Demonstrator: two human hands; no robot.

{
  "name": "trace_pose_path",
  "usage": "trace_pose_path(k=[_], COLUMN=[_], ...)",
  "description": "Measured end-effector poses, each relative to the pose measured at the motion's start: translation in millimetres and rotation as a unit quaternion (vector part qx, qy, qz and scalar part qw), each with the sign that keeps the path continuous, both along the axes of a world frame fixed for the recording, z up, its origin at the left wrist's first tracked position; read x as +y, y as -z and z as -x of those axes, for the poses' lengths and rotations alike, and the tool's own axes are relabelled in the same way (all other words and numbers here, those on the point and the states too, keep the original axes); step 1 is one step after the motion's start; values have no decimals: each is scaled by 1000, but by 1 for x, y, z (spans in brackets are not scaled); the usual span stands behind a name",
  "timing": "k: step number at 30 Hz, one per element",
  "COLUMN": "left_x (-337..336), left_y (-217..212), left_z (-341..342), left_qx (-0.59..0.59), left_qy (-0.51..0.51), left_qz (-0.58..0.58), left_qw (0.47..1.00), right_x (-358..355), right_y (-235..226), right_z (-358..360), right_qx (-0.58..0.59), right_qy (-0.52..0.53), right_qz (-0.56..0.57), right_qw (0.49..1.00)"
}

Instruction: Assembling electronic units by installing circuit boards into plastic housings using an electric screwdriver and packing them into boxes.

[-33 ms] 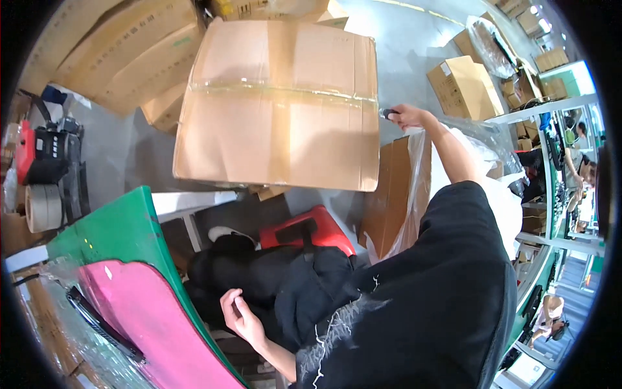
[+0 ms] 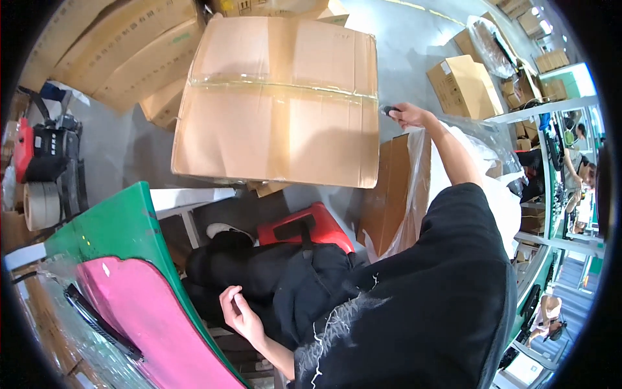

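Note:
A large brown cardboard box (image 2: 278, 136), closed with tape and bound by a yellowish strap (image 2: 304, 87), stands in front of me. Beside its right edge, close to the strap's end, my right hand (image 2: 411, 115) is closed around a small dark tool (image 2: 391, 111). Its exact kind is too small to make out, and I cannot tell whether it touches the box. My left hand (image 2: 243, 318) hovers over my lap, fingers loosely bent and apart, with nothing in it. Nearest to that hand is a pink mat (image 2: 139, 318) on a green tabletop (image 2: 123, 223).
A red stool (image 2: 317, 223) stands below the box. To the right, an open carton (image 2: 385, 194) holds clear and white plastic. Large cartons (image 2: 129, 52) lean at the far left, near a black-and-red machine (image 2: 48, 152) and a tape roll (image 2: 40, 206). People work at the far right.
The whole view has shifted very slightly, so the box appears a little higher. Both hands keep their places and their hold.

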State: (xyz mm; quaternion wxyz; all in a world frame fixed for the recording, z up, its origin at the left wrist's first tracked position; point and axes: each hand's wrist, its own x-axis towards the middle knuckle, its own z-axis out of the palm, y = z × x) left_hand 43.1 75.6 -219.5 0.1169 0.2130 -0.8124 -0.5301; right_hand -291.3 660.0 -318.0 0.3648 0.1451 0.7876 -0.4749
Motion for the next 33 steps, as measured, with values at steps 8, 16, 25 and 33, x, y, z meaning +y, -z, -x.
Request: trace_pose_path(k=[8, 16, 25, 33], left_x=[-4, -1, -7, -7], left_y=[9, 11, 8, 18], left_z=[0, -15, -15, -1], left_qx=[-20, -43, -59, -38], left_qy=[25, -21, -20, 18], left_qz=[-7, -19, -9, -31], left_qw=[999, 999, 998, 999], right_x=[-26, -42, -40, -31], right_y=[14, 14, 11, 13], right_z=[12, 26, 20, 25], right_qx=[267, 312, 272, 261], right_qy=[98, 125, 155, 145], right_qz=[-107, -281, -192, -96], right_qw=[953, 899, 930, 950])
